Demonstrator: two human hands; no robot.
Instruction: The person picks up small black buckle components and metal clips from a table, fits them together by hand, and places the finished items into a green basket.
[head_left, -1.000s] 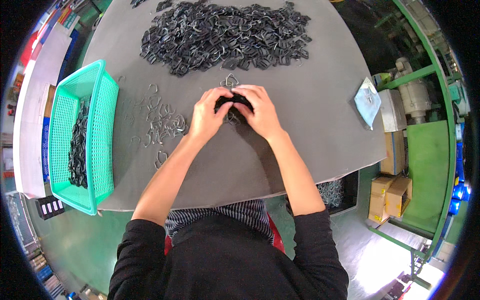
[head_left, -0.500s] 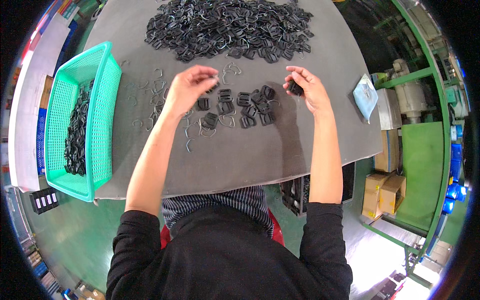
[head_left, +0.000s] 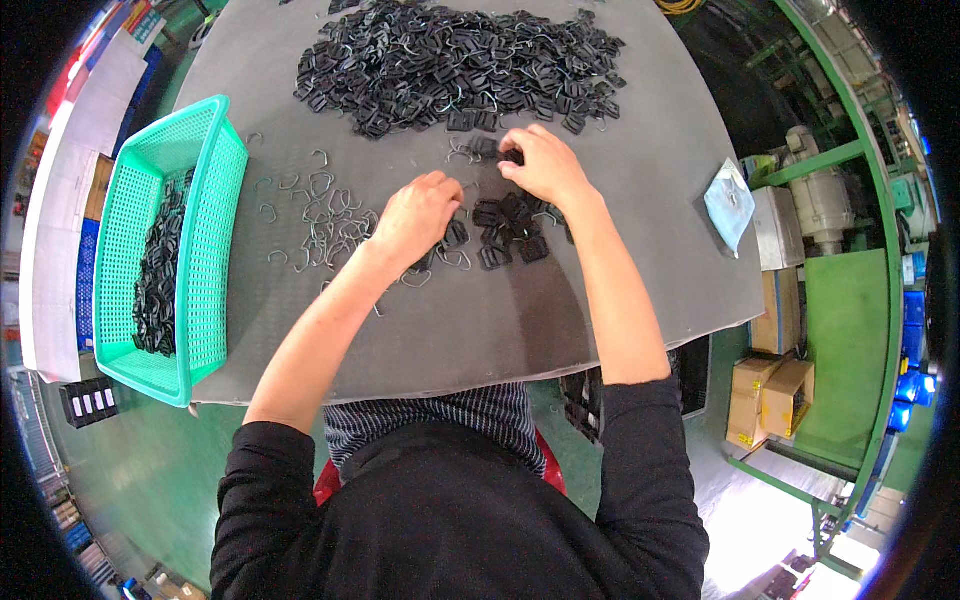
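Observation:
My right hand point(head_left: 550, 168) is closed on a black plastic buckle point(head_left: 512, 157), just in front of the big heap of black buckles point(head_left: 450, 75). To its left and nearer to me, my left hand point(head_left: 416, 218) curls its fingers down at the tabletop; what they hold is hidden. A loose buckle point(head_left: 456, 233) lies beside that hand. Several more buckles point(head_left: 512, 228) form a small cluster below my right hand. Bent metal wire rings point(head_left: 335, 228) are scattered left of my left hand, and one wire piece point(head_left: 459, 151) lies near my right fingertips.
A green mesh basket point(head_left: 208, 300) with black buckles inside stands at the table's left edge. A blue-white packet point(head_left: 731, 208) lies on the right side of the grey table point(head_left: 650, 260). Cardboard boxes point(head_left: 765, 400) and a green metal frame point(head_left: 860, 150) stand beyond the right edge.
My right hand has moved left and inward, with a buckle still in it. My left hand has moved right and nearer to me, down over the loose buckles.

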